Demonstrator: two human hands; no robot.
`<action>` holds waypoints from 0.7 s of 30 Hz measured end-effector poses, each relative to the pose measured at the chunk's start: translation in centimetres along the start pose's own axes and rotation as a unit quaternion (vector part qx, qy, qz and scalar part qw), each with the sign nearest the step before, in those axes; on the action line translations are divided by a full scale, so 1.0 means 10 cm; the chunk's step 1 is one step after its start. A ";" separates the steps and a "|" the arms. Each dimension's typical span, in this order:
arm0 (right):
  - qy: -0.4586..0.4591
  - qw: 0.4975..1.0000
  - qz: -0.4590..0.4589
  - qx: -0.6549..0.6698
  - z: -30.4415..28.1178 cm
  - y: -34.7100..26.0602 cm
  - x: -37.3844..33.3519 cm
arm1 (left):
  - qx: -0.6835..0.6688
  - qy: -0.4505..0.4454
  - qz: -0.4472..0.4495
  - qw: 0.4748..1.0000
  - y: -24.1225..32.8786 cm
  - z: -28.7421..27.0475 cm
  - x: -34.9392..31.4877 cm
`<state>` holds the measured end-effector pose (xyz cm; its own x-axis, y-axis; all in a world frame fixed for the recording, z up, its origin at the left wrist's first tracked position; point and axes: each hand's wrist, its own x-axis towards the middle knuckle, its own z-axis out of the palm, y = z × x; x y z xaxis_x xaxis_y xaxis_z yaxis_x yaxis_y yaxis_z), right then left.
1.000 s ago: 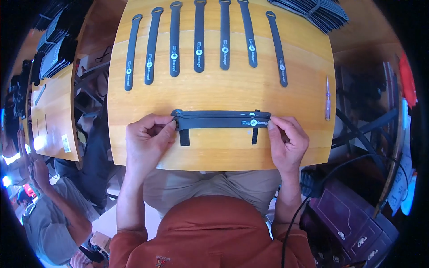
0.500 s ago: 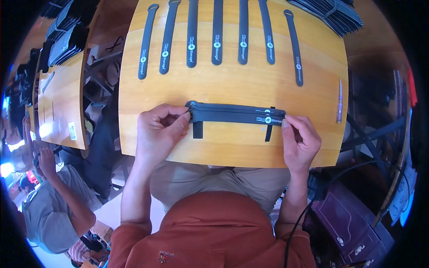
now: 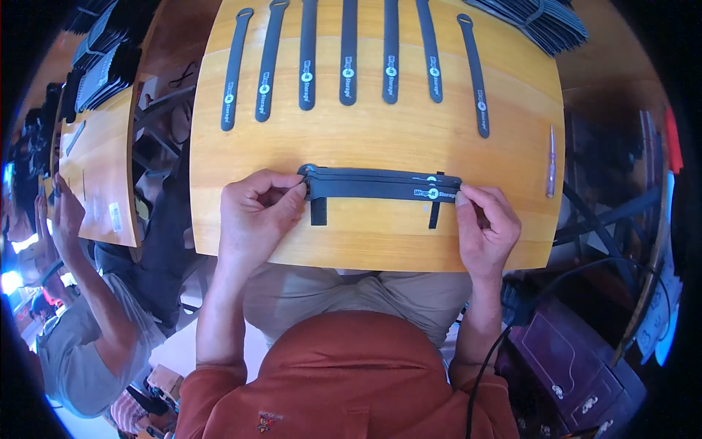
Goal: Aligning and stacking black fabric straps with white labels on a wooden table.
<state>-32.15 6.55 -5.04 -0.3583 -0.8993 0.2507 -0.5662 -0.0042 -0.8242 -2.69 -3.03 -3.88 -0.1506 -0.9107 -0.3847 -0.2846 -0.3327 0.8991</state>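
Observation:
A small stack of dark grey hook-and-loop straps [image 3: 365, 184] lies crosswise on the near part of the wooden table, printing facing up. My left hand [image 3: 256, 208] pinches its left end, where the loop ends are partly hidden by the fingers. At the other end, my right hand [image 3: 488, 227] grips the rounded tips between thumb and forefinger. Two short black strips pass beneath the stack: a wider one [image 3: 319, 212] near my left hand and a narrower one [image 3: 433, 215] near my right. Beyond them, several single straps [image 3: 348, 51] lie spaced in a row, pointing away from me.
A slim screwdriver-like tool [image 3: 550, 164] lies by the right edge of the table [image 3: 365, 252]. A banded bundle of dark straps [image 3: 537, 20] sits at the far right corner. To the left, a co-worker [image 3: 95, 322] works at another table [image 3: 102, 197]. A black cable [image 3: 486, 366] hangs beside my right arm.
The table and its contents appear shifted slightly left in view. My hands keep their hold on the strap stack. The co-worker's arm on the left has risen toward the other table.

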 end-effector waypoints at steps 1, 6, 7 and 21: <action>0.001 1.000 0.000 -0.003 0.00 0.00 0.00 | -0.005 0.002 -0.007 1.000 -0.01 0.00 0.00; 0.001 1.000 0.006 -0.009 0.00 -0.02 0.01 | 0.003 0.008 -0.003 1.000 0.06 0.02 -0.01; -0.003 1.000 0.009 -0.010 0.00 -0.02 0.01 | 0.001 0.011 -0.012 1.000 0.07 0.03 -0.01; -0.012 0.999 -0.010 -0.034 -0.01 -0.02 0.01 | 0.022 0.008 0.001 1.000 0.08 0.03 -0.01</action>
<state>-32.22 6.50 -4.80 -0.3291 -0.9094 0.2542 -0.6223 0.0064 -0.7828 -3.17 -3.14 -3.14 -0.1360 -0.9155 -0.3786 -0.3262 -0.3194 0.8897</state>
